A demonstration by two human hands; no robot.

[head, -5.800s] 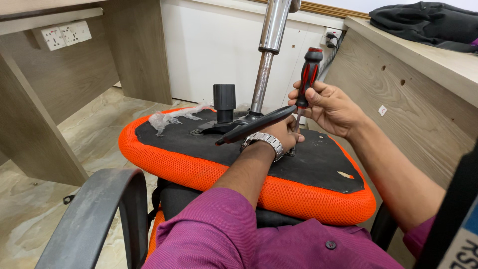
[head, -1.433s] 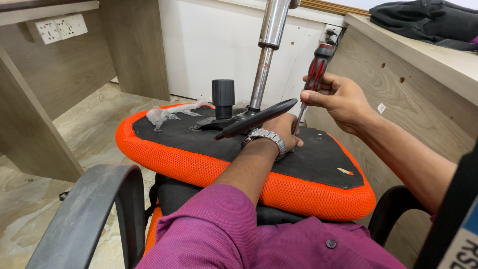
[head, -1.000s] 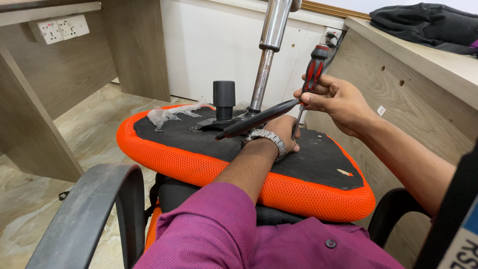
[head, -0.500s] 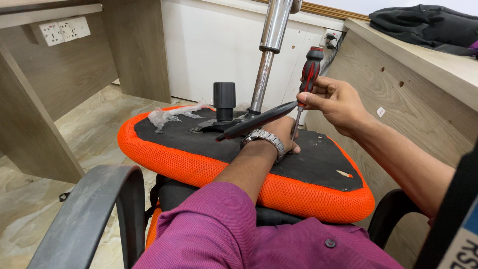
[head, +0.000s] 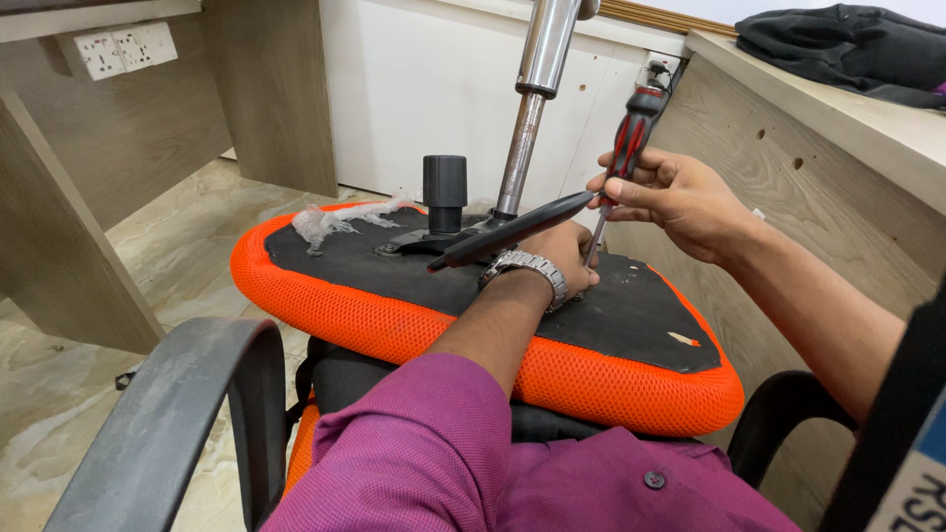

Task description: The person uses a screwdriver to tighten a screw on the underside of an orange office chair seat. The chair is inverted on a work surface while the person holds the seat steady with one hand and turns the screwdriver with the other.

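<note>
Head view: right hand grips near-upright screwdriver, tip down, probably on seat.

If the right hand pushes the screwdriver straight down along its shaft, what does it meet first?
Probably the black underside of the orange seat: the right hand aims the screwdriver downward beside the left hand, which hides the tip.

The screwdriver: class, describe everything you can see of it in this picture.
The screwdriver has a chunky red and black handle, apparently plastic, and a thin bare metal shaft. It stands nearly upright, handle leaning slightly away to the right, tip down at the black underside of the upturned orange seat. The right hand pinches the lower handle with its fingertips; the left hand rests near the tip, which is hidden behind it.
</note>
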